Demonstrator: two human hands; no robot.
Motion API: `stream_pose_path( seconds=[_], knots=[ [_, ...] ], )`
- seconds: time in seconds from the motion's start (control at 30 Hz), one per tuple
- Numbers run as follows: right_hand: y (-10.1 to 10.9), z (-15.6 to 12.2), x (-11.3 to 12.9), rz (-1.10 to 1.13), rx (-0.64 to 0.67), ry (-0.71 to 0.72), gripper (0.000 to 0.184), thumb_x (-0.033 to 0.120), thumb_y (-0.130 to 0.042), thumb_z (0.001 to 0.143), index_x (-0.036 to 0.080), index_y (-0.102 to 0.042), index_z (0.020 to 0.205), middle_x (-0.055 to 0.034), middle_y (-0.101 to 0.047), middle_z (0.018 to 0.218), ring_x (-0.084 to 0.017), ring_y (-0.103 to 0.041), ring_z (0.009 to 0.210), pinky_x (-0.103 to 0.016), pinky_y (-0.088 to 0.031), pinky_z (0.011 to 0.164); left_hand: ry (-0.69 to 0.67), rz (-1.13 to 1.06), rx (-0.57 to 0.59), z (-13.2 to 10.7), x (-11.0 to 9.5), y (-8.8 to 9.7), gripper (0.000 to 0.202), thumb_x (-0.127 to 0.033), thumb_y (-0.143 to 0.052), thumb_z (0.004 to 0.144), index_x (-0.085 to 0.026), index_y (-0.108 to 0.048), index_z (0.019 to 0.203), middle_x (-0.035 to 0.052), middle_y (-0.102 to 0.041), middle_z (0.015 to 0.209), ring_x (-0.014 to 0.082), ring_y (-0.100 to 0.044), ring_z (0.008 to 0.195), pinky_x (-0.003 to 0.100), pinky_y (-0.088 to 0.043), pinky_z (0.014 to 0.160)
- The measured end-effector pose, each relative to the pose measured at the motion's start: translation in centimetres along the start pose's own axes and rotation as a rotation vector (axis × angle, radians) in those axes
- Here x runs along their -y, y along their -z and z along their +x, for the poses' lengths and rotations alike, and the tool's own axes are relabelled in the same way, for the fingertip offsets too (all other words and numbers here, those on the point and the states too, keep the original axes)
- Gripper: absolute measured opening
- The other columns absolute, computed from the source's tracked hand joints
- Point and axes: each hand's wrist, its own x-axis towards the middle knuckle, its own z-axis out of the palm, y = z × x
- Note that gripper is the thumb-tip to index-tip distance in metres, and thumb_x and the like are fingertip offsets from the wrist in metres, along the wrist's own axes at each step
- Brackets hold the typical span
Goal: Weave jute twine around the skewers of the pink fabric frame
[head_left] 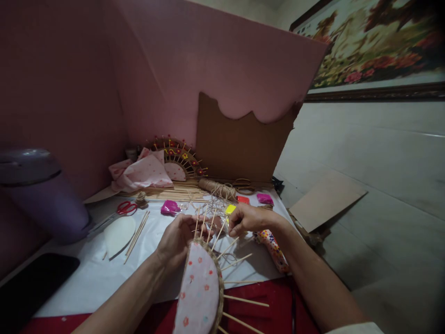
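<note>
My left hand (179,240) grips the upper edge of a half-round craft piece (200,290) covered in pink flowered cloth, with a woven twine rim and wooden sticks (239,301) fanning out to the right. My right hand (245,219) is closed in a pinch just above it, on thin twine (212,206) that runs among the upper sticks toward the twine spool (217,188). Both hands work over a white sheet (90,273).
A finished fan piece (179,160) and pink cloth (142,174) lie at the back. Red-handled scissors (121,211), loose sticks (137,234), a white half-round card (118,234), pink clay lumps (169,207) and a purple container (45,195) stand left. Cardboard (239,139) leans behind.
</note>
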Motion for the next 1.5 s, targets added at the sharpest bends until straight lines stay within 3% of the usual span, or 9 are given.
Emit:
stream_pose_path(
  seconds=[0.1,0.33,0.53,0.77,0.93,1.07,1.17,1.27,1.5],
  knots=[
    [0.0,0.0,-0.1,-0.011,0.000,0.003,0.015,0.025,-0.071,0.064,0.011,-0.070,0.068,0.0017,-0.059,0.058,-0.006,-0.047,0.052,-0.018,-0.036,0.050,0.003,0.041,-0.033,0.0,0.2,0.0,0.024,-0.030,-0.052,0.080,-0.009,-0.065,0.077,0.0088,-0.065,0.063,0.0197,-0.063,0.062,0.029,-0.050,0.060],
    [0.0,0.0,-0.1,-0.023,-0.010,0.011,0.015,0.026,-0.071,0.063,0.012,-0.070,0.069,0.0027,-0.057,0.057,-0.006,-0.045,0.052,-0.017,-0.034,0.048,-0.061,0.191,-0.066,-0.1,1.0,0.3,0.008,-0.018,-0.064,0.076,-0.011,-0.061,0.072,0.0038,-0.063,0.059,0.0109,-0.057,0.050,0.020,-0.043,0.050],
    [0.0,0.1,-0.1,-0.050,-0.027,0.008,0.013,0.024,-0.070,0.063,0.012,-0.071,0.068,0.0013,-0.059,0.058,-0.008,-0.048,0.053,-0.018,-0.037,0.050,-0.012,0.122,-0.047,-0.4,0.5,-0.4,0.025,-0.034,-0.061,0.081,-0.010,-0.063,0.075,0.0062,-0.064,0.063,0.0127,-0.059,0.052,0.023,-0.047,0.053],
    [-0.2,0.1,0.3,-0.071,-0.063,0.016,0.010,0.022,-0.067,0.068,0.012,-0.070,0.071,0.0009,-0.060,0.058,-0.008,-0.050,0.054,-0.018,-0.038,0.051,0.020,0.190,0.003,-0.3,0.6,0.1,0.013,-0.012,-0.070,0.070,-0.008,-0.066,0.081,0.0056,-0.065,0.063,0.0125,-0.061,0.054,0.021,-0.048,0.055],
    [-0.3,0.1,0.4,-0.091,-0.073,0.040,0.010,0.022,-0.065,0.070,0.013,-0.069,0.072,0.0014,-0.059,0.059,-0.008,-0.050,0.055,-0.019,-0.037,0.052,0.041,0.247,-0.043,-0.1,0.7,0.2,0.026,-0.001,-0.071,0.065,-0.006,-0.068,0.091,0.0108,-0.071,0.081,0.0100,-0.063,0.059,0.018,-0.048,0.059],
    [-0.5,0.0,0.3,-0.112,-0.093,0.074,0.009,0.022,-0.064,0.070,0.014,-0.069,0.072,0.0030,-0.057,0.057,-0.008,-0.047,0.054,-0.019,-0.035,0.051,0.083,0.223,0.044,-0.2,0.6,0.1,0.038,-0.006,-0.068,0.071,-0.010,-0.063,0.108,0.0148,-0.071,0.094,0.0180,-0.068,0.074,0.029,-0.052,0.073],
    [-0.9,-0.3,0.3,-0.105,-0.123,0.099,0.009,0.022,-0.063,0.071,0.014,-0.068,0.071,0.0040,-0.054,0.056,-0.007,-0.046,0.053,-0.019,-0.034,0.051,0.095,0.201,0.108,-0.3,0.6,0.1,0.037,-0.011,-0.066,0.075,-0.013,-0.059,0.111,0.0145,-0.071,0.090,0.0210,-0.068,0.073,0.036,-0.053,0.072],
    [-1.3,-0.7,0.3,-0.084,-0.159,0.110,0.012,0.024,-0.062,0.074,0.014,-0.067,0.072,0.0036,-0.055,0.056,-0.008,-0.047,0.052,-0.018,-0.035,0.050,0.080,0.205,0.131,-0.3,0.6,0.1,0.036,-0.009,-0.065,0.076,-0.011,-0.059,0.111,0.0146,-0.070,0.089,0.0181,-0.067,0.070,0.030,-0.053,0.067],
    [-1.5,-1.1,0.1,-0.057,-0.371,0.159,0.010,0.021,-0.061,0.076,0.013,-0.067,0.073,0.0002,-0.061,0.065,-0.010,-0.053,0.061,-0.020,-0.040,0.058,0.070,0.235,0.016,-0.4,-0.2,-0.3,0.033,-0.003,-0.071,0.068,-0.007,-0.064,0.100,0.0120,-0.072,0.083,0.0143,-0.067,0.062,0.022,-0.054,0.060]
  ],
)
